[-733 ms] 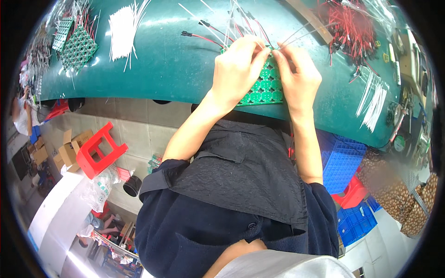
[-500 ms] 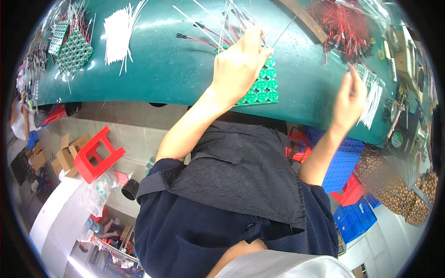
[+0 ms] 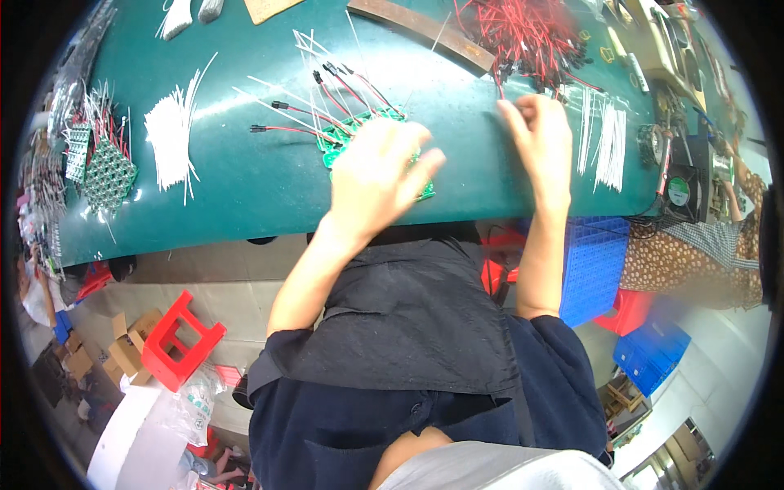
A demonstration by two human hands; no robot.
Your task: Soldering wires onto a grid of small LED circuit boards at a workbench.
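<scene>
My left hand [image 3: 371,175] hovers over or rests on a green circuit board panel [image 3: 426,189], thumb and fingers apart, covering much of it. Red-and-black wires with black connectors [image 3: 320,79] and thin white strips [image 3: 269,85] stick out from the panel's far and left edges. To the right, my right hand [image 3: 541,143] is near a pile of red wires [image 3: 527,37], its thumb and index finger separated. The end of one hanging red wire lies close to the thumb tip; contact cannot be made out.
A brown bar [image 3: 420,34] lies beyond the panel. White strips form a bundle [image 3: 170,139] on the left and another [image 3: 611,147] on the right of the green table [image 3: 269,204]. Wired boards [image 3: 110,175] sit far left. A red stool [image 3: 175,343] and blue crate [image 3: 592,269] stand below.
The view has shifted. My left hand's fingers have parted from their pinch at the panel's far edge. My right hand has moved from beside the right-hand white strips to the red wires.
</scene>
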